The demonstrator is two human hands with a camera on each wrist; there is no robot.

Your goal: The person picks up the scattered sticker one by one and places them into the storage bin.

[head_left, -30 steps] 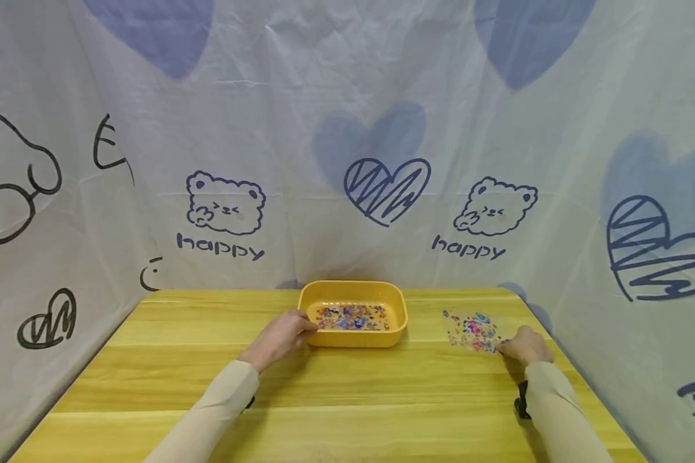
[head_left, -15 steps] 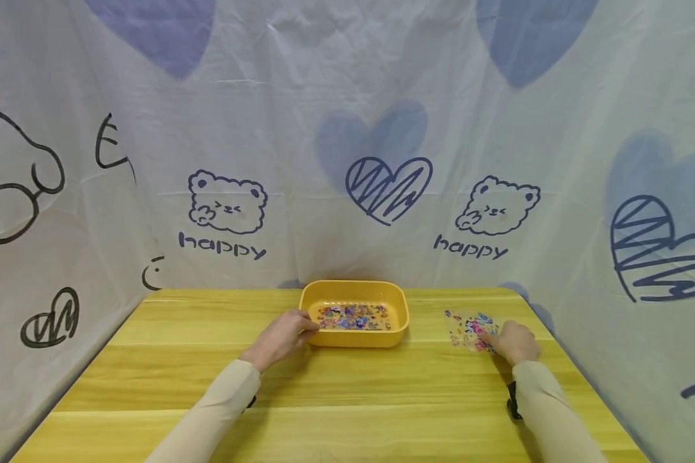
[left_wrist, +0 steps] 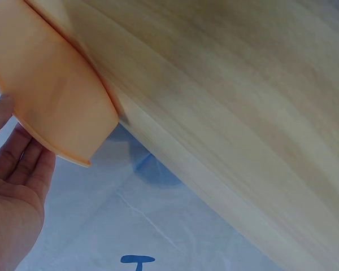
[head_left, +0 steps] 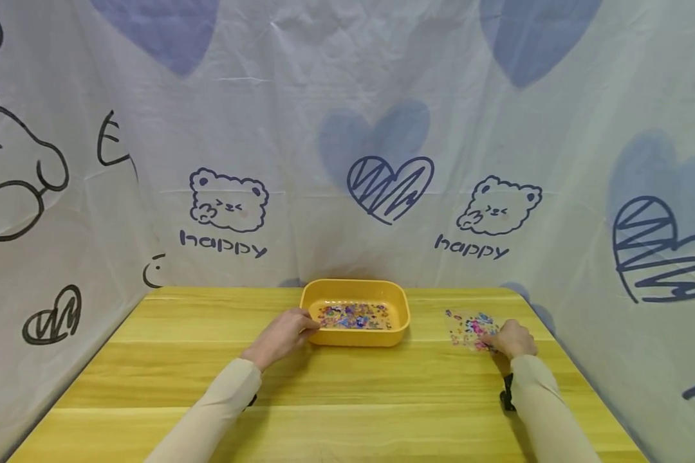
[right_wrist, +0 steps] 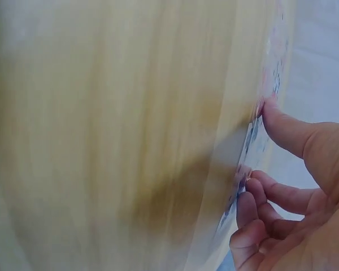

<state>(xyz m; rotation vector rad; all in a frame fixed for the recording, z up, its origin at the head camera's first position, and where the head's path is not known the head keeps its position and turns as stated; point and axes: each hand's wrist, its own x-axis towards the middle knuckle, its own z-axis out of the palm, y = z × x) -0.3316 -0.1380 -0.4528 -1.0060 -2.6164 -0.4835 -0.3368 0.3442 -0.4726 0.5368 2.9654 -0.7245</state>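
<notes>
A yellow basin (head_left: 356, 338) with many small colourful pieces (head_left: 353, 316) inside stands near the back of the table. My left hand (head_left: 280, 335) grips its left end; in the left wrist view, thumb and fingers of the left hand (left_wrist: 17, 175) lie on either side of the basin's rim (left_wrist: 53, 148). On the right lies a thin clear sheet (head_left: 463, 329) with small colourful shapes. My right hand (head_left: 514, 339) touches its right part. In the right wrist view, the thumb and index finger of the right hand (right_wrist: 299, 197) rest spread apart on the sheet (right_wrist: 274, 62), the other fingers bent.
The yellow wood-grain table (head_left: 347, 399) runs up to a pale curtain (head_left: 301, 128) at the back, printed with hearts, bears and lettering. More of this cloth hangs at both sides. A dark strap (head_left: 506, 393) is at my right wrist.
My right hand has moved left from the sheet's lower right corner onto its right part. My left hand stays on the basin, which has not moved. The head view has shifted slightly.
</notes>
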